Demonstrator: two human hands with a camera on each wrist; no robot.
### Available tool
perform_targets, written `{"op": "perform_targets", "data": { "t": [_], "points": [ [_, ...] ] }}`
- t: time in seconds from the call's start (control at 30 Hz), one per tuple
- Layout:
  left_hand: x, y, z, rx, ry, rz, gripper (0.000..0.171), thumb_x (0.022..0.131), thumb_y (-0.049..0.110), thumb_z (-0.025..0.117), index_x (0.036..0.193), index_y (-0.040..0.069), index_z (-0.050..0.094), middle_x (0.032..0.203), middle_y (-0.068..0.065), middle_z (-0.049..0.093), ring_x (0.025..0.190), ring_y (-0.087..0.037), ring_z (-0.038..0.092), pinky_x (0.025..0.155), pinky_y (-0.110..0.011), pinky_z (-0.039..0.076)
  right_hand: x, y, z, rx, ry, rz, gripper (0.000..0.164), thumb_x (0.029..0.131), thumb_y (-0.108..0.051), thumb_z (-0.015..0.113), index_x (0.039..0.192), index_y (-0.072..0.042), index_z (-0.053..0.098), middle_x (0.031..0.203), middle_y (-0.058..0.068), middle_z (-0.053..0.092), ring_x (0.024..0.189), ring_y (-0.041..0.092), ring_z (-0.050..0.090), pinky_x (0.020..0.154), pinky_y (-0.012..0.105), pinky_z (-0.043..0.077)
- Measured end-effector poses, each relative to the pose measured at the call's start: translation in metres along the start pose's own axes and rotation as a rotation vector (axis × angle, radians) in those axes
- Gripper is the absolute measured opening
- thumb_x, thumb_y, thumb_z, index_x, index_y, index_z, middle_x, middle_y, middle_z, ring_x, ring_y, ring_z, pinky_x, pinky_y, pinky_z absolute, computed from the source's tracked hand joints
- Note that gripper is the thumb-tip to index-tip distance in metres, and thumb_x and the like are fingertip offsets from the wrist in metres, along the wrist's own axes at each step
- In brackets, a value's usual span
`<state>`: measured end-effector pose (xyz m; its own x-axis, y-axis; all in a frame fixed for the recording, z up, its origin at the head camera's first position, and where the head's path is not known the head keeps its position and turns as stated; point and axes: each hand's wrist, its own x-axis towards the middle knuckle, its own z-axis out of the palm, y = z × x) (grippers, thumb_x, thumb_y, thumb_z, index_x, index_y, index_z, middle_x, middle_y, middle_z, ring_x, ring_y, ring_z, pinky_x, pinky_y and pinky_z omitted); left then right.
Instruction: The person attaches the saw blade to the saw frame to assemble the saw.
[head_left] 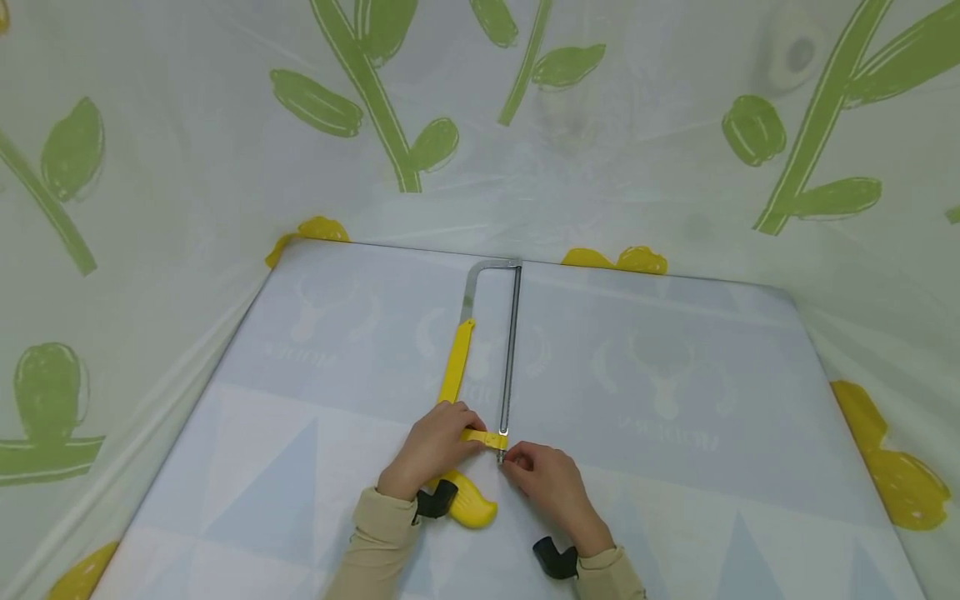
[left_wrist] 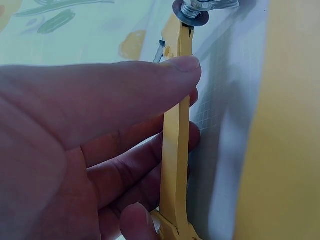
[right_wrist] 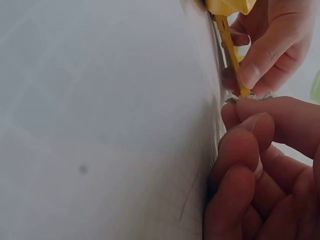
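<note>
The hacksaw [head_left: 454, 372] lies on the table [head_left: 675, 508], frame [head_left: 467, 302] left of blade [head_left: 512, 350].

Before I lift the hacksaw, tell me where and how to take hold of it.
I'd take the hacksaw by its yellow handle, coming from the person's side: its rounded end lies nearest them, clear of the blade, which runs away from them. The left hand covers yellow parts just beyond, so wrap that near end.

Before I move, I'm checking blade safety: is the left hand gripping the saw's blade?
No, the left hand grips the yellow crosspiece of the saw, while the blade extends away beyond it.
</note>
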<state>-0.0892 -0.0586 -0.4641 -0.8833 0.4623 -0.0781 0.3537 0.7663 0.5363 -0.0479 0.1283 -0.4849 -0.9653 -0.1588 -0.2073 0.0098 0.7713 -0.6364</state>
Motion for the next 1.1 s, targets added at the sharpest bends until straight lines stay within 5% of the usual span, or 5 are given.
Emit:
{"op": "perform_targets", "data": {
  "t": [0.2, 0.5, 1.1],
  "points": [
    [-0.0013, 0.0005, -0.0011, 0.002, 0.010, 0.005, 0.012, 0.078, 0.026, 0.068, 0.088, 0.018, 0.066, 0.081, 0.008, 0.052, 0.075, -0.010, 0.042, 0.067, -0.024, 0.039, -0.0009, -0.0005, -0.0015, 0.029, -0.024, -0.017, 0.011, 0.085, -0.026, 0.057, 0.081, -0.020, 0.064, 0.051, -0.012, 0.046, 0.047, 0.006, 0.041, 0.047, 0.022, 0.033],
    [-0.0007, -0.0014, 0.0008, 0.018, 0.017, 0.007, 0.013, 0.078, 0.028, 0.068, 0.088, 0.019, 0.066, 0.081, 0.009, 0.052, 0.075, -0.009, 0.041, 0.067, -0.023, 0.039, -0.0013, 0.0033, -0.0037, 0.094, -0.098, -0.007, 0.040, 0.090, -0.051, 0.040, 0.072, -0.020, 0.058, 0.048, -0.008, 0.042, 0.045, 0.010, 0.038, 0.047, 0.024, 0.031],
    [-0.0016, -0.0003, 0.0018, 0.002, 0.019, 0.019, 0.014, 0.079, 0.027, 0.068, 0.089, 0.018, 0.066, 0.082, 0.008, 0.053, 0.077, -0.009, 0.042, 0.068, -0.024, 0.040, -0.0029, 0.0042, -0.0045, 0.055, -0.074, -0.028, 0.017, 0.087, -0.031, 0.053, 0.089, -0.019, 0.066, 0.055, -0.012, 0.049, 0.052, 0.005, 0.044, 0.051, 0.023, 0.036]
  ]
}}
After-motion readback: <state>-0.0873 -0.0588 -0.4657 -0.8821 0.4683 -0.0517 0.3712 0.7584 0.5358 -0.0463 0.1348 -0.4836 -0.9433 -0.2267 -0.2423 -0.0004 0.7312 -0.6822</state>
